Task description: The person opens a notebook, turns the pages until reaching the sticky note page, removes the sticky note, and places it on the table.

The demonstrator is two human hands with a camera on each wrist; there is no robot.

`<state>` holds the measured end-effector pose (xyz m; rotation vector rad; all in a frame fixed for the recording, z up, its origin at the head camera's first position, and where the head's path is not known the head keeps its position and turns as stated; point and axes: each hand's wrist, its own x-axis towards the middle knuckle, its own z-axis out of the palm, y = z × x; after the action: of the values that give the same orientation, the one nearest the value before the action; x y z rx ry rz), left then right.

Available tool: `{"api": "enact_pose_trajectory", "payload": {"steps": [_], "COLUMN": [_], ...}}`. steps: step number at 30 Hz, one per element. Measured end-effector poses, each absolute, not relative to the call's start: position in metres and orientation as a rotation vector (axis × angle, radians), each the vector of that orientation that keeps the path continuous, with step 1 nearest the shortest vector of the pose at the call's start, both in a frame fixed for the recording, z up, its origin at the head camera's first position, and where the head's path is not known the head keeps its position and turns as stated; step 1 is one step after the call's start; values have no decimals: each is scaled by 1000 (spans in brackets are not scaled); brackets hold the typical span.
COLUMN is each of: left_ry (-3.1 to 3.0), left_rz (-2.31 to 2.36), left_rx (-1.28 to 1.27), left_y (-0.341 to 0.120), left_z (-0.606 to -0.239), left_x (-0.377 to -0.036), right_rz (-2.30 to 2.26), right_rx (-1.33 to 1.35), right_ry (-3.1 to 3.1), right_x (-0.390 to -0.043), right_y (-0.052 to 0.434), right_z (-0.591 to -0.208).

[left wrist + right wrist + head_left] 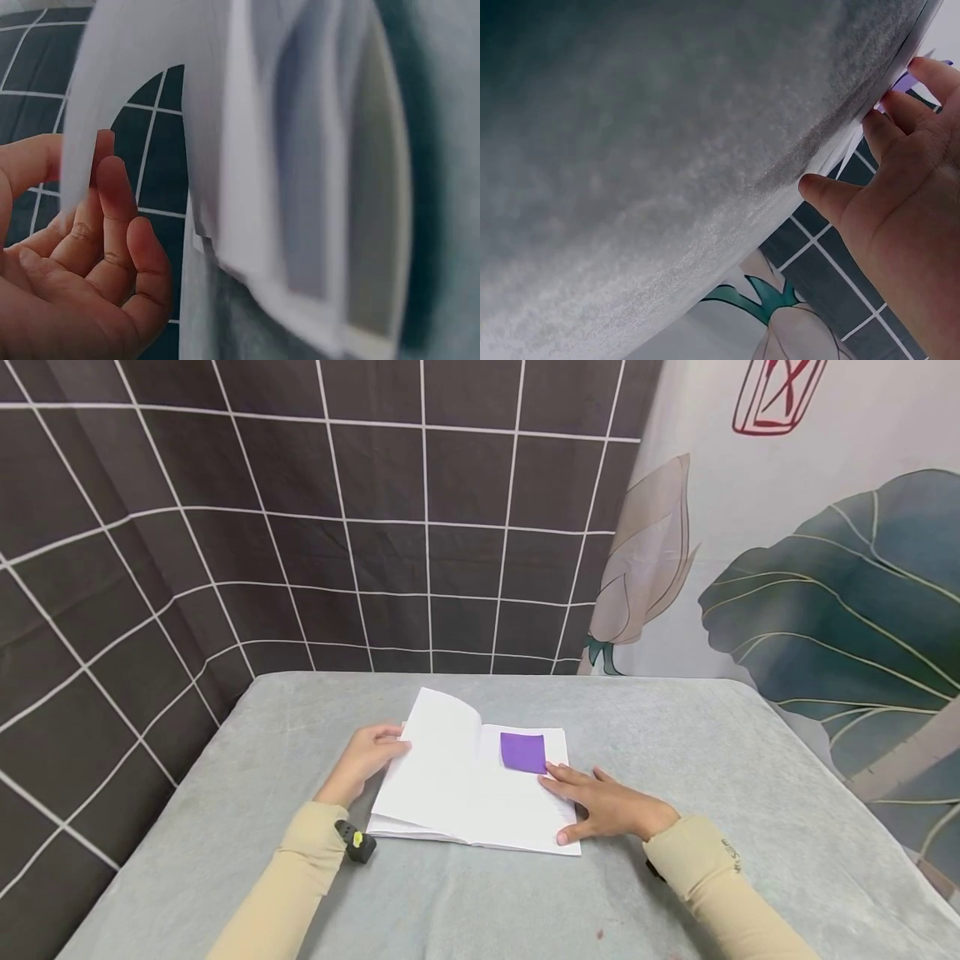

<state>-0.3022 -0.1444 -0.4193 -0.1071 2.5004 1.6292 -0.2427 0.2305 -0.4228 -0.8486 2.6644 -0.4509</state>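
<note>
Two hands work an open notebook (472, 785) on the grey surface (712, 760): left hand (367, 756) lifts a page (fingers loosely curled); right hand (607, 806), fingers spread flat, touches the purple note (522, 752).

A white booklet (472, 785) is laid open on the grey bench (675, 877), one left page lifted; a purple paper rectangle (522, 752) is set flat on its right page.
</note>
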Motion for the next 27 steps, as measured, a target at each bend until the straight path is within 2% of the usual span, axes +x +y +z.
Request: {"api": "enact_pose_trajectory", "payload": {"steps": [27], "left_ry": [2500], "left_rz": [1416], "left_rx": [-89], "left_y": [-158], "left_z": [-435], "left_x": [-300], "right_rz": [-503], "right_rx": [-808], "right_ry": [2599], "right_x": [-252], "right_y": [233], "right_z": [-412]}}
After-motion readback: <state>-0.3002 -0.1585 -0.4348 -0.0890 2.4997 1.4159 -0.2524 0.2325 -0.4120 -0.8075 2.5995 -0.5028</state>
